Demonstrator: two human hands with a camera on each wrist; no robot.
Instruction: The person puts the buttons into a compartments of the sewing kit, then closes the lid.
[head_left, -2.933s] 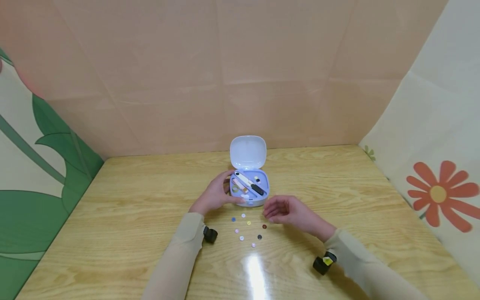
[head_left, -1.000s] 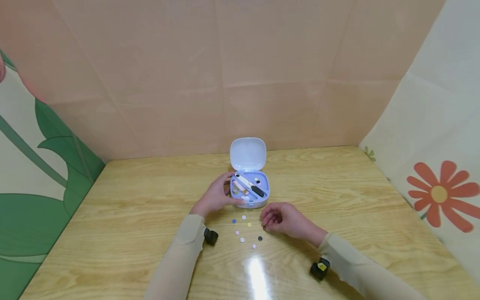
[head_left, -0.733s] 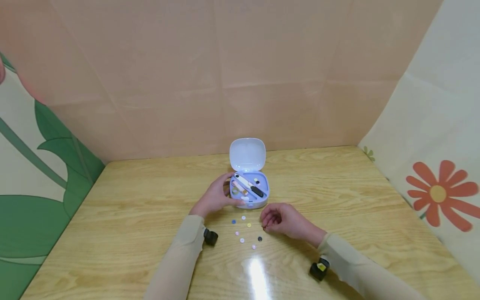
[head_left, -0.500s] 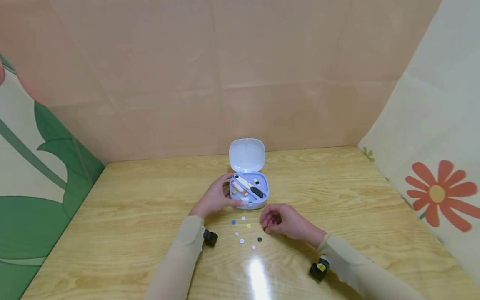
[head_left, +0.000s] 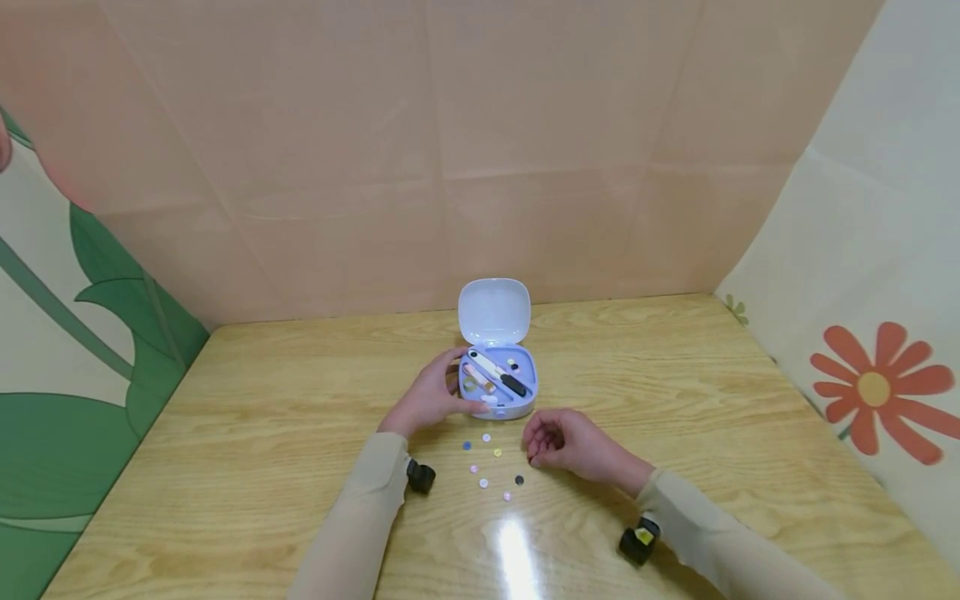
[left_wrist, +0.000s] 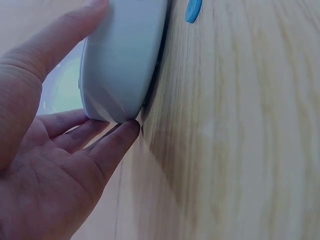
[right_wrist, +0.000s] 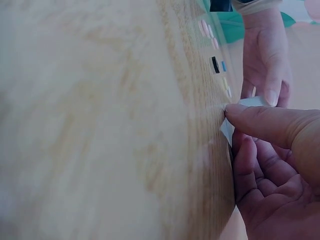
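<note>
A lilac plastic case [head_left: 499,412] stands with its white lid [head_left: 494,312] raised. My left hand [head_left: 431,395] holds its left side, thumb at the front; in the left wrist view, the fingers of that hand [left_wrist: 55,160] touch the case's corner [left_wrist: 122,60]. In the case lie a white tool with a black end [head_left: 497,372], a pink item [head_left: 478,377] and a few buttons [head_left: 513,365]. My right hand [head_left: 573,442] is low over the table, thumb and fingertips pinching a dark red button [head_left: 531,460], mostly hidden; the right wrist view shows this hand [right_wrist: 280,185] curled.
Several loose buttons lie in front of the case: blue [head_left: 467,446], yellow [head_left: 497,452], black [head_left: 519,480], and white and pink ones [head_left: 507,497]. The wooden table [head_left: 247,467] meets a draped backdrop [head_left: 337,208] behind the lid.
My right hand has come down and slightly left onto the dark red button, which lay uncovered earlier. Over the last second it has stayed nearly still. My left hand keeps its hold on the case.
</note>
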